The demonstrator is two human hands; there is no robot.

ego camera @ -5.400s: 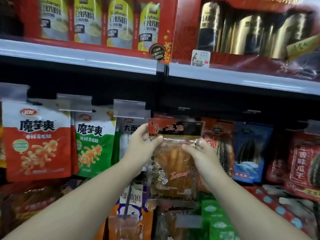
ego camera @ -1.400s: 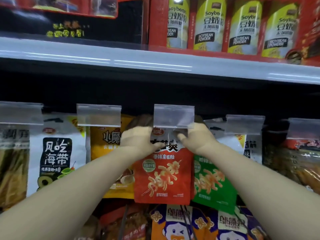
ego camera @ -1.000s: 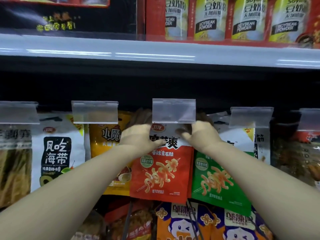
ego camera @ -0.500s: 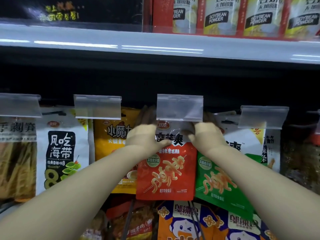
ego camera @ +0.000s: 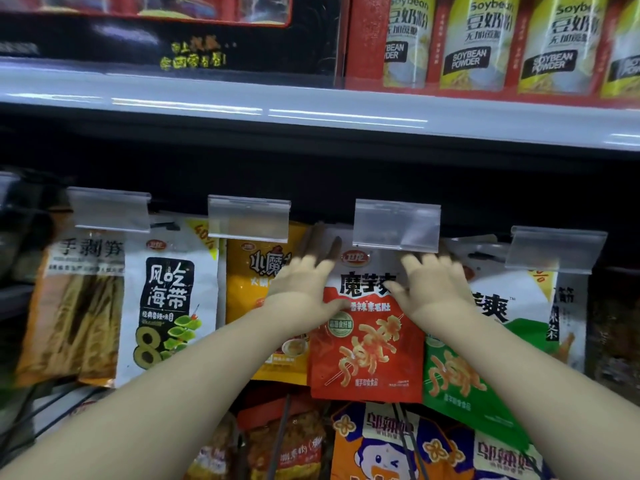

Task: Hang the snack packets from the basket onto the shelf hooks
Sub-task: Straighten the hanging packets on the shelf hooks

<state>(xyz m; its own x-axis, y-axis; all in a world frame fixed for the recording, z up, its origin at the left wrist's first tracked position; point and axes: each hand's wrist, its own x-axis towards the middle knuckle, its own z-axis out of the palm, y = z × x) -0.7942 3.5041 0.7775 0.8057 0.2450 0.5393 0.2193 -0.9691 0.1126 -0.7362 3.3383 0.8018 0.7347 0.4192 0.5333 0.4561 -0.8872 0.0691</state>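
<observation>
Shop shelving fills the head view: a pale shelf edge up top, a row of clear price-tag holders below, packets hanging in the dark bay beneath. Both hands are up at the red snack packet. The left hand has its fingers spread flat behind the packet's top left corner, thumb across the front; the right hand grasps the top right corner the same way, so each grip pinches the header. Directly above the grips sits the middle tag holder; the hook itself is hidden behind it. The packet hangs long axis vertical, header up, printed face outward. Best handling looks like keeping the header level and sliding it straight back along the hook.
</observation>
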